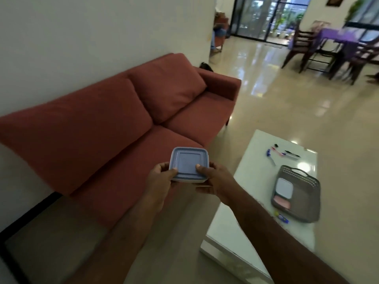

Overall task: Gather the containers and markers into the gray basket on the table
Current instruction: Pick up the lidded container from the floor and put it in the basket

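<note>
The fingers [174,171] of both hands curl round a blue-lidded container [189,164], left hand [162,177] and right hand [215,181] at its near corners, held above the red sofa [123,119]. Right, on the white table [256,181], the gray basket [303,206] already holds two containers; markers [287,154] lie beyond it, one more [283,218] near it, still to gather

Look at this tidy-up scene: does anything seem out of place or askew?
Nothing is spilled or damaged. The markers lie scattered on the white table outside the gray basket, one small blue item sits beside it, and the basket sits skewed near the table's edge.
</note>
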